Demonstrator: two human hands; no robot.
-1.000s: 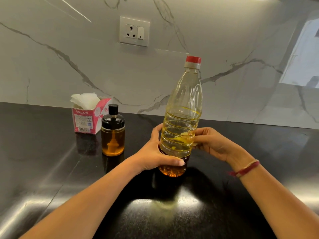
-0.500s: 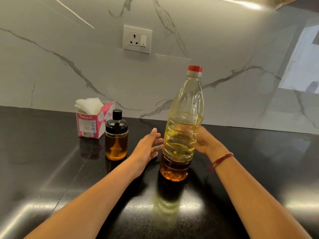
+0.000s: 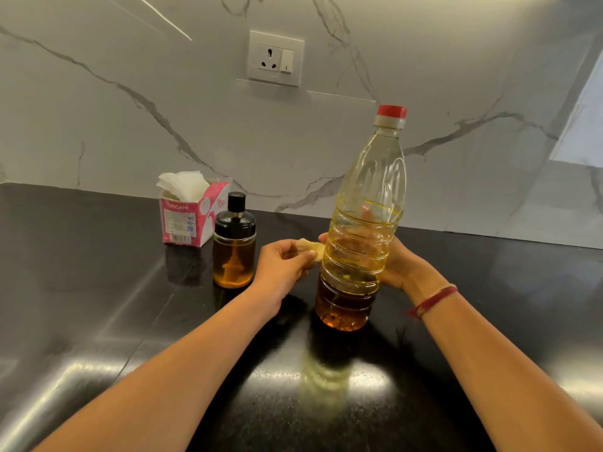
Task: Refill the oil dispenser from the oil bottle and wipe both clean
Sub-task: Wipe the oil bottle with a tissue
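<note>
The right hand [image 3: 403, 269] is mostly hidden behind the one upright oil bottle [image 3: 365, 223], its fingers a blur through the plastic as they curl round the back; what the small pale wad [image 3: 311, 246] is I cannot tell. The left hand [image 3: 284, 265] pinches that wad at the bottle's nine o'clock side. One oil dispenser [image 3: 234, 252] stands farther toward nine on the counter [image 3: 98, 305], one tissue box [image 3: 192, 220] at its eleven.

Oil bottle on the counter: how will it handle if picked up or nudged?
Probably tippy: the oil bottle is tall and narrow on a small base. Likely light for its size: oil fills only about the lower half. The thin ribbed plastic may flex when squeezed and could be oily-slick; the left hand pinches a wad at its side.
</note>
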